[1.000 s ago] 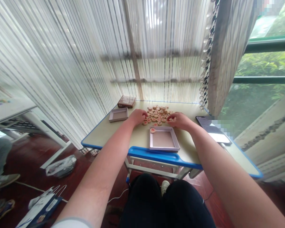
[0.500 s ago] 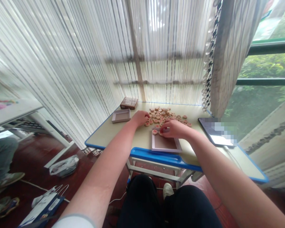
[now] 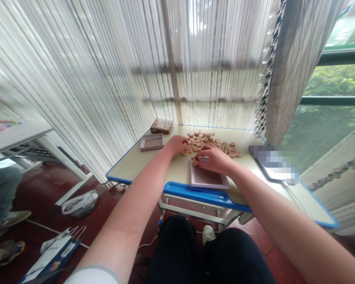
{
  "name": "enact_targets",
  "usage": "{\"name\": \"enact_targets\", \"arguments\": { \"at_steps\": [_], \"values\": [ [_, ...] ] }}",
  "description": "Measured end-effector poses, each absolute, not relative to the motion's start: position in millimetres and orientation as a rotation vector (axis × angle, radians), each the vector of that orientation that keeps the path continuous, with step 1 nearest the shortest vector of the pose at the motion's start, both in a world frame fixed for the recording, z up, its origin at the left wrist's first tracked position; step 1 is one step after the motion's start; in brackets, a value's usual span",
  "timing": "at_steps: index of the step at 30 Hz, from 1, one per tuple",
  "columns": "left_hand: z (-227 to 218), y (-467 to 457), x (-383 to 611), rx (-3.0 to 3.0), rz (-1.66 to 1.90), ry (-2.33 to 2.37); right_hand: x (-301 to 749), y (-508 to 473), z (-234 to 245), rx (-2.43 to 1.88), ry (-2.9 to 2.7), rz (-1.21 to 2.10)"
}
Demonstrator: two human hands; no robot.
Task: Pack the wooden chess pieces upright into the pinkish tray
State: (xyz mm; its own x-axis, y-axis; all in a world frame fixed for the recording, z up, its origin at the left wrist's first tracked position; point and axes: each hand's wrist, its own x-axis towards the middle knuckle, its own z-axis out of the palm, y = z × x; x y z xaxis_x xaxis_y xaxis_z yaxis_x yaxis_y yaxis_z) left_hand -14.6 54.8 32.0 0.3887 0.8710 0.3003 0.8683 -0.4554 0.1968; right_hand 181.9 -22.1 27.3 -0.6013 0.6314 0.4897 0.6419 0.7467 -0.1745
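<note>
A loose heap of round wooden Chinese chess pieces with carved characters lies on the cream desk. My left hand is at the heap's left edge, its fingers curled down among the pieces; what they grip, if anything, is hidden. Near the front edge sits a shallow pale box tray. My right hand reaches over its back rim, fingertips pinched on a chess piece in the back left corner. The hand partly covers that corner, so I cannot tell how many pieces lie there.
Another shallow tray and a brown printed box stand at the desk's back left. A tablet with a cable lies at the right. String curtains hang behind the blue-edged desk. A plastic bag rests on the floor.
My right hand has moved left towards the tray's back left corner, now covering the piece that showed there. My left hand stays at the heap's left edge. The view has shifted slightly.
</note>
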Motion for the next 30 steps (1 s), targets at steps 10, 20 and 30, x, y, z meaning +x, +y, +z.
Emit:
{"name": "enact_targets", "arguments": {
  "at_steps": [10,20,30],
  "values": [
    [32.1,54.5,-14.9,2.683,0.554,1.615,178.6,-24.0,32.2,-0.921,-2.419,0.033],
    [33.2,51.7,-12.0,2.64,0.562,1.615,180.9,-22.8,30.9,-0.96,-2.401,0.052],
    [31.0,53.9,-13.9,2.609,0.673,1.561,179.9,-22.7,30.0,-0.938,-2.418,0.007]
  ]
}}
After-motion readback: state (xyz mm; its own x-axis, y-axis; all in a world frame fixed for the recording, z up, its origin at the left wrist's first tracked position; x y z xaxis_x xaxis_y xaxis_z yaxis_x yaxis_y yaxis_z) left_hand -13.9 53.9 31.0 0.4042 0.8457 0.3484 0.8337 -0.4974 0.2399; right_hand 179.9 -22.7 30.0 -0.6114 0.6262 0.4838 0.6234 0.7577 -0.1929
